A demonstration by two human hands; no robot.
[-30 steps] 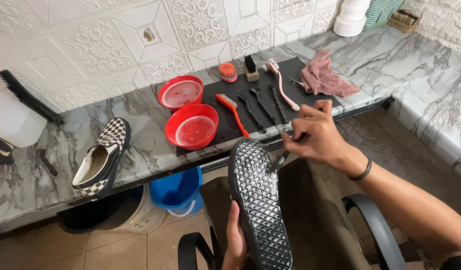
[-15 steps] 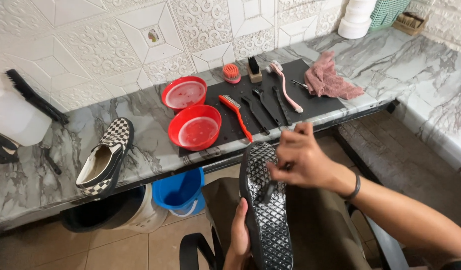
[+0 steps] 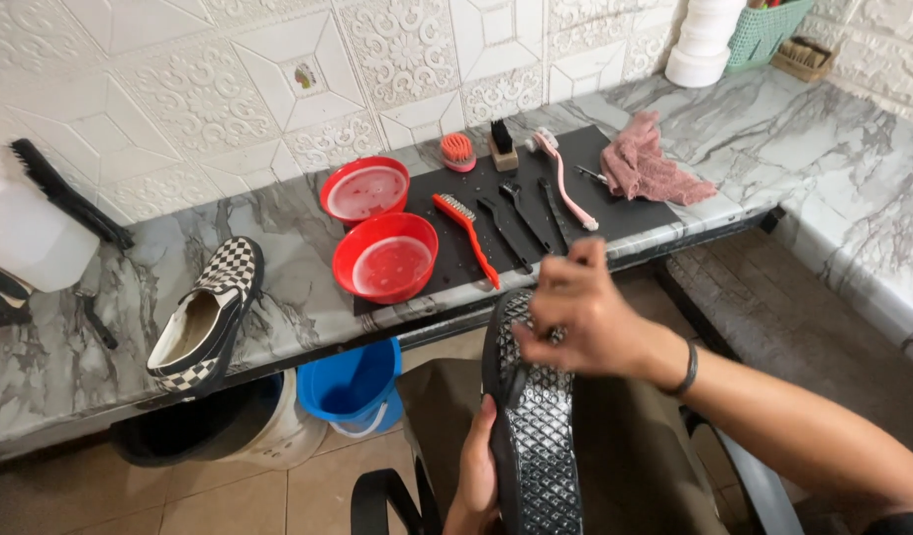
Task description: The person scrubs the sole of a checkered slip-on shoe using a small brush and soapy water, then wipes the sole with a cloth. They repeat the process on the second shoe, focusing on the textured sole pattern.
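Note:
My left hand (image 3: 473,476) grips a black shoe (image 3: 536,436) from its left side, sole turned up and showing a diamond tread. My right hand (image 3: 585,319) is closed on a small black brush (image 3: 516,378) whose head rests on the sole near its toe half. The brush's handle is mostly hidden inside my fingers. A second shoe, checkered black and white (image 3: 203,317), lies on the marble counter (image 3: 308,287) at the left.
A black mat (image 3: 625,210) on the counter holds two red bowls (image 3: 386,256), an orange brush (image 3: 464,233), black brushes (image 3: 521,213), a pink brush (image 3: 565,178) and a pink cloth (image 3: 647,166). A blue bucket (image 3: 350,381) stands under the counter. A white jug (image 3: 31,238) sits far left.
My right hand has moved left and down from the shoe's right edge onto the sole, carrying the brush across the tread. The shoe has tilted slightly in my left hand.

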